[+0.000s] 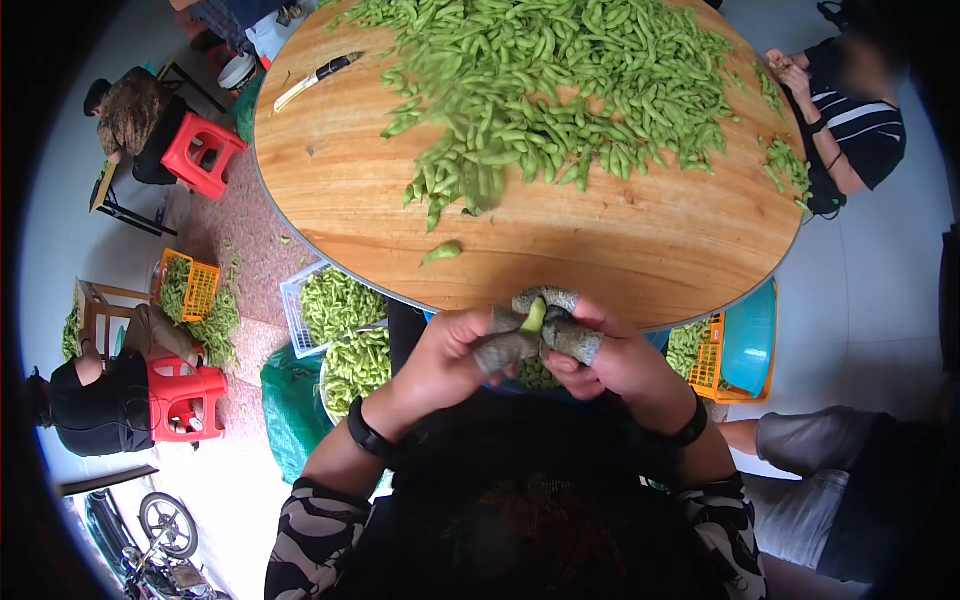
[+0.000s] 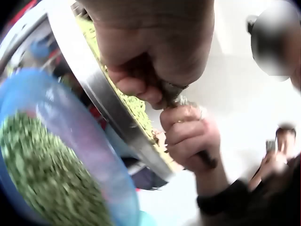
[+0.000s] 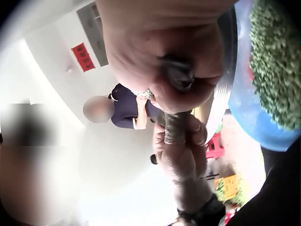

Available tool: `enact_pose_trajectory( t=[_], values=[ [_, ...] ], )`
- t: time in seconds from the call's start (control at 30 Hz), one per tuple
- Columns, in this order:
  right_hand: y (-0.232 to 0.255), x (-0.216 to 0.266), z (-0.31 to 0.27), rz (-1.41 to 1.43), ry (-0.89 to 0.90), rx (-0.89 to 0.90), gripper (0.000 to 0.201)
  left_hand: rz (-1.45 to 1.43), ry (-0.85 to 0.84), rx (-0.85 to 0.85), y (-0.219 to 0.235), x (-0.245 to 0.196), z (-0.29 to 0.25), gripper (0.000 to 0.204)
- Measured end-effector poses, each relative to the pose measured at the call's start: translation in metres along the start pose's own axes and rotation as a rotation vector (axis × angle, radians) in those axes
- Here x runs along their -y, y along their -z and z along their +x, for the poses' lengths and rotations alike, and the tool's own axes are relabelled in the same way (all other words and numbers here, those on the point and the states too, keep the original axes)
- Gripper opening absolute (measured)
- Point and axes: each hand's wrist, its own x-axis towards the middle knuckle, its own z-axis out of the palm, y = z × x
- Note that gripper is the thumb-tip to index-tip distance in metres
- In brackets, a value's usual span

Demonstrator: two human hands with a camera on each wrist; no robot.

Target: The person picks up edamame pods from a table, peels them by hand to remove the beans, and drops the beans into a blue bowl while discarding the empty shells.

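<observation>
Pinching a green pod (image 1: 535,315) between curled thumb and fingers, left hand (image 1: 455,345) meets right hand (image 1: 605,350) at the near edge of the table. Right hand's fingers curl round a dark handle (image 3: 179,75), its end poking out of the fist; working end too hidden to tell. Grey finger covers (image 1: 503,352) on both hands, black band (image 1: 368,428) on left wrist. Pod sits upright-ish between the hands, upper end showing, lower part covered by fingers. Below the hands, blue tub (image 2: 121,176) with green beans in it, blurred in left wrist view. Round wooden table (image 1: 330,190) ahead: one loose pod (image 1: 441,253) near its front, big pod heap (image 1: 560,80) across the far side, knife-like item (image 1: 318,80) lying left of heap. Left of table, white crate (image 1: 291,305) of pods, green sack (image 1: 285,405) just beside; right, orange basket (image 1: 708,365) with pods, teal basin (image 1: 750,345). Farther out, seated people, red stools (image 1: 185,395), motorbike (image 1: 167,530) at lower left.
</observation>
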Motion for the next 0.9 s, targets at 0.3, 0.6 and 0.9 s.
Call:
enact_pose_trajectory(
  t=[0.3, 0.6, 0.9],
  values=[
    [-0.011, -0.012, -0.005, -0.044, 0.008, -0.107, 0.029, 0.666, -0.141, -0.015, 0.000, -0.012, 0.000, 0.016],
    [0.002, -0.015, -0.017, -0.158, 0.058, -0.134, 0.031, -0.686, 0.603, 0.175, 0.006, -0.022, -0.002, 0.015],
    [-0.002, -0.030, 0.006, -1.523, 0.672, -0.621, 0.027, 0.050, 0.167, 0.209, -0.006, -0.018, -0.007, 0.012]
  ],
)
